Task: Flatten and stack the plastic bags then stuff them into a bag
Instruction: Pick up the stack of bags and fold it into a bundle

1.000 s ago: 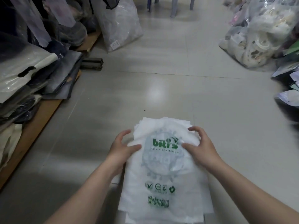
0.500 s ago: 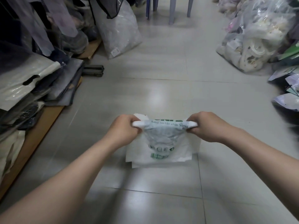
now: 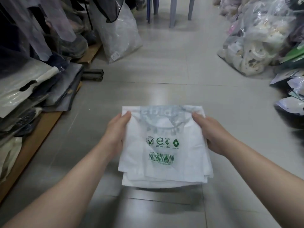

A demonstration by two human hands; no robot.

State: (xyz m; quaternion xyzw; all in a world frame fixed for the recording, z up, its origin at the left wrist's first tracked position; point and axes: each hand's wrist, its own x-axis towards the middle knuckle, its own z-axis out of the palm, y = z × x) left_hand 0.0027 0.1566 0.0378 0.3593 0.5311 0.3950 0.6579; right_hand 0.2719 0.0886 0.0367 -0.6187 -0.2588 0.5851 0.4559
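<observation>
A folded stack of white plastic bags (image 3: 164, 162) with green logos and a green barcode is held flat above the grey tiled floor, in the middle of the view. The top half is folded under, and a faint mirrored logo shows through it. My left hand (image 3: 115, 134) grips the stack's left edge, thumb on top near the far corner. My right hand (image 3: 213, 134) grips the right edge the same way. Several layers show at the stack's near edge.
Flat grey and white bags are piled on a low wooden platform (image 3: 29, 148) at the left. A large clear sack (image 3: 120, 30) leans at the back left. Stuffed clear sacks (image 3: 256, 43) and loose packets (image 3: 291, 89) line the right. Chair legs (image 3: 171, 10) stand at the far end.
The stack lay flat under both hands, was lifted and folded over by its top edge, and is now held folded in half and flat, closer to me.
</observation>
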